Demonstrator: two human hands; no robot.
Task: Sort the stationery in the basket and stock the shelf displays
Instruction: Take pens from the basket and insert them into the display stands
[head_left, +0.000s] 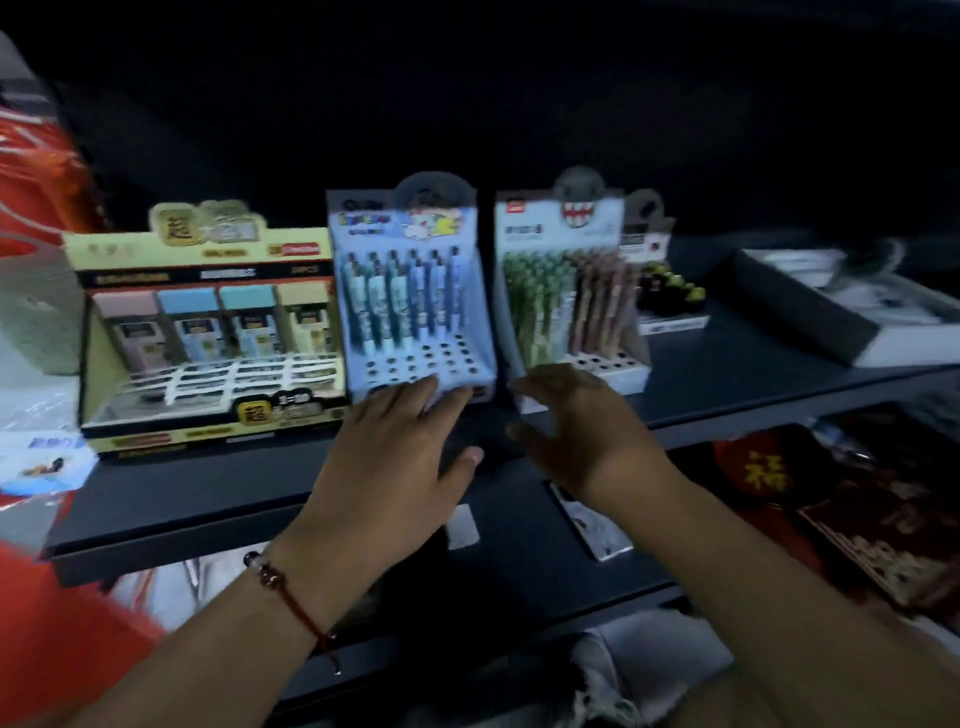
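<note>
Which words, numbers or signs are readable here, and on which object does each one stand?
"福", gold: red item on the lower shelf.
"超", gold badge: yellow display box, top and front.
Blue pen display header: too blurred.
Shark-face pen display header: too blurred.
Other labels: too blurred.

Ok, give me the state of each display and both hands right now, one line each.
Blue pen display: upright on shelf, back rows filled, front holes empty.
Shark pen display: upright, front holes empty.
Yellow eraser display: upright, back row stocked.
Left hand: open, fingers touching the blue display's front edge.
Right hand: open, empty, just before the shark display.
</note>
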